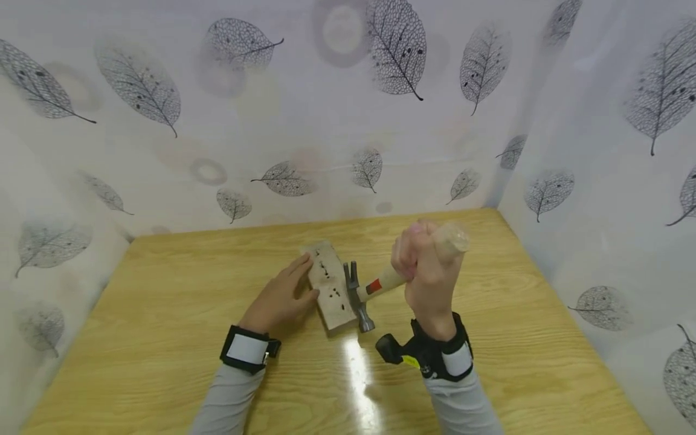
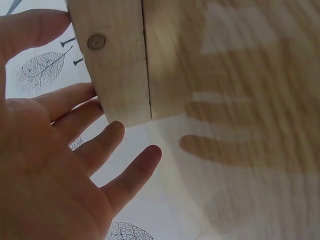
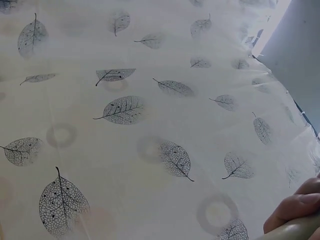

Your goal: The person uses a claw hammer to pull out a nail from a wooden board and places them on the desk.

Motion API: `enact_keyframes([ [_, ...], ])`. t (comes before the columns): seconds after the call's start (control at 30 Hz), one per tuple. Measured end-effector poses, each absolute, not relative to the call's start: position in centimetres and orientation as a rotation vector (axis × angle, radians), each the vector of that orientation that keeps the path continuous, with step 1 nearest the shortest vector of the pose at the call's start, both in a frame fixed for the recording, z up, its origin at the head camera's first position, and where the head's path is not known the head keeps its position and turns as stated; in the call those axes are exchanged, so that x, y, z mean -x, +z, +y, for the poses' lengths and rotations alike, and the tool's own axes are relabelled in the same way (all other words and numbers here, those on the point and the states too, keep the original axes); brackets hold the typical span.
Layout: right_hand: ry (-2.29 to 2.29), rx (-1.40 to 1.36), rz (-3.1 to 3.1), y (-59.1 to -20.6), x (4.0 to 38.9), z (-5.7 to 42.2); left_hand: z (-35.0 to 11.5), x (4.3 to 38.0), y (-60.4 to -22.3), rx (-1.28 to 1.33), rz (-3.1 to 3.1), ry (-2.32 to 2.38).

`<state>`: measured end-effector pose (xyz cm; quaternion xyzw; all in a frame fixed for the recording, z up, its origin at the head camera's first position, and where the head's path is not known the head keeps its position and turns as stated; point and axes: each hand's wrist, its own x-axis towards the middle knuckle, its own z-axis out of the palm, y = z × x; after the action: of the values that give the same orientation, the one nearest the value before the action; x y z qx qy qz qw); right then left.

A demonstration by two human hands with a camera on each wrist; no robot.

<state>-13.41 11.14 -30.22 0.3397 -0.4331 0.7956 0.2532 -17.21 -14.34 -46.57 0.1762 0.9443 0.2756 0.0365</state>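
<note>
A pale wooden block (image 1: 329, 287) lies at a slant on the table, with several dark nails or marks along its top. My left hand (image 1: 281, 296) rests against its left side, fingers fairly straight and spread. Seen from the left wrist, the thumb and some fingertips touch the block (image 2: 112, 65), and small nails (image 2: 67, 43) stick out of it. My right hand (image 1: 429, 266) grips the wooden handle of a claw hammer (image 1: 359, 296), its metal head overlapping the block's right edge. In the right wrist view only the fingers (image 3: 292, 210) and part of the handle show.
The wood-grain table (image 1: 179, 314) reaches back to a pale curtain (image 1: 304, 127) printed with dark leaves. Similar leaf-printed cloth hangs at both sides. Light glares off the tabletop in front of the block.
</note>
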Motion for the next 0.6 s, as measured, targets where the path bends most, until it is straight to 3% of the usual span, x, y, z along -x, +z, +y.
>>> enact_keyframes([
  [0.27, 2.199, -0.899, -1.305, -30.9, 15.2, 10.0, -14.7, 17.4, -46.2, -0.571, 2.868, 0.869],
  [0.6, 2.236, -0.782, -1.699, -30.2, 21.4, 7.1, -14.9, 17.5, -46.4, -0.589, 2.842, 0.931],
])
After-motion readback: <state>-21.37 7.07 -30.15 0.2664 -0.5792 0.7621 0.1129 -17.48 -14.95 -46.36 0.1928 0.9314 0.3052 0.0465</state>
